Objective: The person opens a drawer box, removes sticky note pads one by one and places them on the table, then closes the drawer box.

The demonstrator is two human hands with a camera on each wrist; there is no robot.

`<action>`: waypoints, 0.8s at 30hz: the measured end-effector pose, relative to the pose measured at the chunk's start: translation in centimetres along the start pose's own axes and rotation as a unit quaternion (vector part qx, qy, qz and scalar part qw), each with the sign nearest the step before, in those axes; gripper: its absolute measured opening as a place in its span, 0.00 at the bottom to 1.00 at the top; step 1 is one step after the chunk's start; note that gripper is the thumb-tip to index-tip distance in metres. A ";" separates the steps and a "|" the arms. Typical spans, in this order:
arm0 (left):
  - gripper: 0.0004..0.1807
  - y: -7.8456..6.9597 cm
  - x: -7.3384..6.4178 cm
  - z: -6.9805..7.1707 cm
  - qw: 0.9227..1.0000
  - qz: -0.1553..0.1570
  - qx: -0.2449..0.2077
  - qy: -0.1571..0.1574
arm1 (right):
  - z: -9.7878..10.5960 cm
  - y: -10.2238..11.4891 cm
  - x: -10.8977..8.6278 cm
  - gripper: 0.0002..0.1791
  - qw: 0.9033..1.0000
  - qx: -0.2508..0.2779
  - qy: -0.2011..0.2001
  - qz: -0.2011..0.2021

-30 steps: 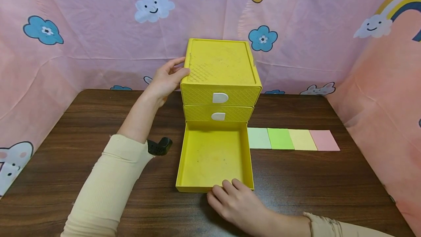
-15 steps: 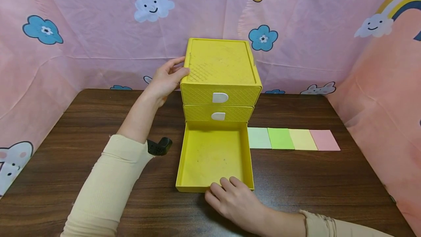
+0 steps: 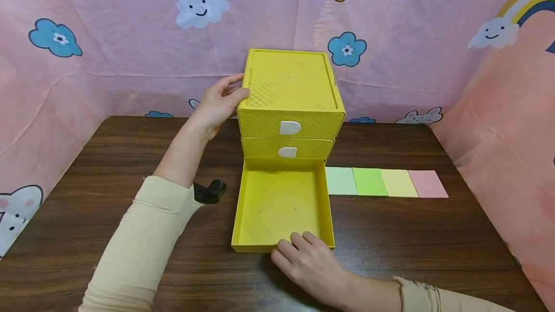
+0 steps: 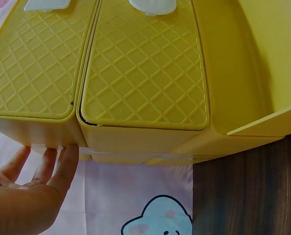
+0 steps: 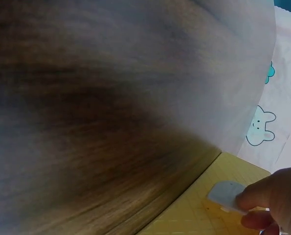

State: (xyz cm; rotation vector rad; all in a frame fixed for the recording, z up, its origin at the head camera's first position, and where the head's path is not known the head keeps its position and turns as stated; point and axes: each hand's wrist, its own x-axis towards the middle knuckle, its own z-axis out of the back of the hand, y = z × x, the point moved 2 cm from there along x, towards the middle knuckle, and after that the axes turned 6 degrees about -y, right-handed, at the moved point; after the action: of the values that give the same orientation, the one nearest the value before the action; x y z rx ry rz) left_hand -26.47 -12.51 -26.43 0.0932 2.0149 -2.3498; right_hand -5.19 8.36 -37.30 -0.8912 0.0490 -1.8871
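Note:
A yellow drawer cabinet [image 3: 292,81] stands on the table, its upper two drawers pushed in. The bottom drawer [image 3: 284,201] is pulled out and bare inside. At the cabinet's upper left edge is my left hand [image 3: 218,105], thumb on the top rim and fingers extended against the side wall; the left wrist view shows these fingers [image 4: 62,169] touching the wall. My right hand [image 3: 308,266] is at the bottom drawer's front. In the right wrist view, its thumb and a finger pinch the drawer's white handle [image 5: 226,192], which is hidden in the head view.
Flat square paper pads lie in a row right of the drawer: mint [image 3: 341,181], green [image 3: 370,182], yellow [image 3: 399,183] and pink [image 3: 428,184]. A pink patterned cloth [image 3: 143,52] hangs behind the dark wooden table [image 3: 433,240].
My right hand has shifted slightly left and forward at the drawer's front. My left hand, the cabinet and the pulled-out drawer hold their places.

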 end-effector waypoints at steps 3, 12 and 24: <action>0.30 0.0 -0.1 0.0 1.000 0.000 0.001 0.001 | -0.1 -0.2 0.0 0.17 1.000 -0.004 -0.002 -0.002; 0.30 0.0 0.0 0.0 1.000 -0.002 -0.001 0.001 | -0.4 -1.1 0.0 0.18 1.000 0.000 0.005 -0.011; 0.30 0.1 0.0 0.0 1.000 -0.003 0.000 0.000 | -1.1 -2.3 0.3 0.21 1.000 0.003 0.010 -0.025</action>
State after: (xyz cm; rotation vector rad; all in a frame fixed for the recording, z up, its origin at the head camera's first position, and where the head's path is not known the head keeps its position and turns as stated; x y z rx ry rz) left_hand -26.46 -12.53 -26.53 0.0876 2.0182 -2.3519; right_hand -7.70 8.88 -36.98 -0.8770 0.0333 -1.9412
